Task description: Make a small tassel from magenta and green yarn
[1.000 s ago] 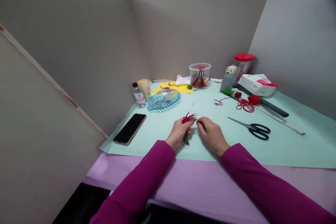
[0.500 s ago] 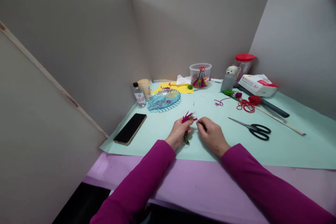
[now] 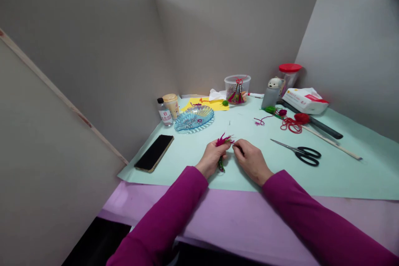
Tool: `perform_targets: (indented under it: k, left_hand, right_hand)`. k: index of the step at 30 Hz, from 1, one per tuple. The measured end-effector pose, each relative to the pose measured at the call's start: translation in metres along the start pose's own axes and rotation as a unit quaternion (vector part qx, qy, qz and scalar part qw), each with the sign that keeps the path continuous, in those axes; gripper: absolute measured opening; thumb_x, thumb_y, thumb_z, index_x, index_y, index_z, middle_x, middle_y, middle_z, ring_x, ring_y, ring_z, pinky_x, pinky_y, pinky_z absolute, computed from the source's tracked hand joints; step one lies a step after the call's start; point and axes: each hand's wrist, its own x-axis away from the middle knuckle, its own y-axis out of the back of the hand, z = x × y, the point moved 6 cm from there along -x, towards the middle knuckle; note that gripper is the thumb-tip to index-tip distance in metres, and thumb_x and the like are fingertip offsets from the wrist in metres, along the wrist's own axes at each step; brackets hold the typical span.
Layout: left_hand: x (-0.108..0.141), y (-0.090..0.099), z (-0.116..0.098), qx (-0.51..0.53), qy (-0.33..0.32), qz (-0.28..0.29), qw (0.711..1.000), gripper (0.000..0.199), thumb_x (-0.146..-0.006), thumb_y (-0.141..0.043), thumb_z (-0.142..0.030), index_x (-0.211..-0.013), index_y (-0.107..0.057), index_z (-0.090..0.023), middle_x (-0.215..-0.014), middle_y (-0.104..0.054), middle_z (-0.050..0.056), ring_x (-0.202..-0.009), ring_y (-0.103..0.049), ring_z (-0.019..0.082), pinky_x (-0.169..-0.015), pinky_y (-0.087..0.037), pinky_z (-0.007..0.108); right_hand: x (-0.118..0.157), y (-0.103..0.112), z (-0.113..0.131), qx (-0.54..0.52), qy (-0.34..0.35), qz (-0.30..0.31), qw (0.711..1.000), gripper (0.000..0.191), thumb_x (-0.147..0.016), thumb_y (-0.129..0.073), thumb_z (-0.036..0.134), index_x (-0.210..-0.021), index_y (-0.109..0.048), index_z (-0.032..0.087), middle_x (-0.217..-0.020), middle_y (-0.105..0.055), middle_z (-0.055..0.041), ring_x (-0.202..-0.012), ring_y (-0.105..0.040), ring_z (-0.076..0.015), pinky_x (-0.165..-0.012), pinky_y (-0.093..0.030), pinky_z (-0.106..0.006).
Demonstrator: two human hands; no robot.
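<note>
A small magenta and green yarn tassel [image 3: 222, 139] is pinched in my left hand [image 3: 212, 157], its frayed magenta ends sticking up past the fingers and its green part hanging below. Close to its right side is my right hand [image 3: 249, 157], with thumb and forefinger pressed together at the frayed strands. Whatever lies between those fingertips is too small to make out. Black-handled scissors [image 3: 299, 151] lie to the right of my right hand, blades pointing left. Beyond the hands, a short magenta yarn scrap [image 3: 261, 120] rests on the green sheet [image 3: 187, 162].
To the left are a phone [image 3: 155, 153], a small bottle [image 3: 165, 112] and a blue shell-shaped dish [image 3: 195, 119] holding beads. At the back stands a clear tub [image 3: 237, 89] with tassels. Red yarn [image 3: 291, 125], a tissue pack [image 3: 306, 100] and a bear-topped bottle [image 3: 272, 93] are on the right.
Both hands hold nearly the same pose. The right fingertips have shifted very slightly left, nearer the tassel; the whole view has moved a little.
</note>
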Motion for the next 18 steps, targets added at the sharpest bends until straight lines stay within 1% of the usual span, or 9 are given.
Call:
perform_targets:
  k: [3,6,10,13,15,16,18]
  left_hand:
    - [0.001,-0.001,0.000,-0.001,0.002,0.003,1.000,0.028,-0.061,-0.074,-0.026,-0.082,-0.062,-0.012,-0.062,-0.044,-0.004,-0.047,-0.033,0.003,-0.044,-0.028,0.018]
    - [0.001,-0.002,0.000,-0.006,0.004,0.005,1.000,0.027,-0.062,-0.074,-0.025,-0.082,-0.061,-0.012,-0.061,-0.042,-0.004,-0.048,-0.033,0.003,-0.043,-0.028,0.018]
    - [0.003,-0.002,-0.001,-0.001,0.012,0.001,1.000,0.029,-0.063,-0.074,-0.026,-0.085,-0.062,-0.012,-0.061,-0.043,-0.005,-0.046,-0.031,0.003,-0.042,-0.027,0.018]
    - [0.005,-0.002,-0.002,0.020,0.025,-0.004,0.999,0.028,-0.063,-0.073,-0.024,-0.086,-0.062,-0.012,-0.055,-0.038,-0.007,-0.044,-0.027,0.003,-0.042,-0.027,0.018]
    - [0.005,-0.002,-0.003,0.036,0.030,-0.004,0.999,0.027,-0.063,-0.073,-0.024,-0.084,-0.061,-0.012,-0.053,-0.035,-0.008,-0.043,-0.025,0.003,-0.042,-0.027,0.018]
    - [0.005,-0.002,-0.003,0.045,0.031,-0.003,0.999,0.027,-0.062,-0.073,-0.024,-0.082,-0.060,-0.012,-0.053,-0.034,-0.008,-0.043,-0.024,0.003,-0.042,-0.026,0.018]
    - [0.004,-0.002,-0.003,0.061,0.029,0.002,0.998,0.026,-0.062,-0.074,-0.024,-0.079,-0.058,-0.012,-0.055,-0.033,-0.008,-0.043,-0.024,0.002,-0.042,-0.026,0.018]
  right_hand:
    - [0.000,0.001,0.000,-0.007,-0.002,-0.008,1.000,0.015,-0.087,-0.041,0.025,-0.081,-0.054,0.020,-0.080,-0.059,-0.0028,-0.073,-0.054,-0.0154,-0.069,-0.037,-0.026]
    - [0.000,0.002,-0.004,-0.001,-0.021,-0.022,1.000,0.015,-0.087,-0.041,0.026,-0.080,-0.053,0.020,-0.078,-0.059,-0.0028,-0.071,-0.053,-0.0155,-0.068,-0.037,-0.026]
    - [-0.003,0.011,-0.018,0.000,-0.084,-0.060,0.995,0.014,-0.085,-0.043,0.028,-0.077,-0.052,0.020,-0.072,-0.058,-0.0013,-0.065,-0.051,-0.0148,-0.064,-0.035,-0.026]
    - [-0.003,0.020,-0.026,-0.019,-0.133,-0.103,0.986,0.014,-0.084,-0.044,0.029,-0.077,-0.052,0.021,-0.067,-0.057,0.0001,-0.061,-0.049,-0.0141,-0.062,-0.035,-0.026]
    - [-0.003,0.022,-0.023,-0.036,-0.123,-0.112,0.985,0.014,-0.084,-0.044,0.030,-0.078,-0.052,0.021,-0.067,-0.057,0.0005,-0.060,-0.049,-0.0136,-0.062,-0.035,-0.025]
    - [-0.002,0.021,-0.019,-0.044,-0.102,-0.103,0.988,0.014,-0.085,-0.044,0.029,-0.078,-0.052,0.021,-0.068,-0.056,0.0006,-0.061,-0.049,-0.0133,-0.062,-0.036,-0.025]
    - [-0.002,0.014,-0.008,-0.053,-0.047,-0.062,0.996,0.013,-0.084,-0.044,0.027,-0.078,-0.053,0.020,-0.070,-0.056,0.0003,-0.063,-0.050,-0.0131,-0.063,-0.036,-0.025]
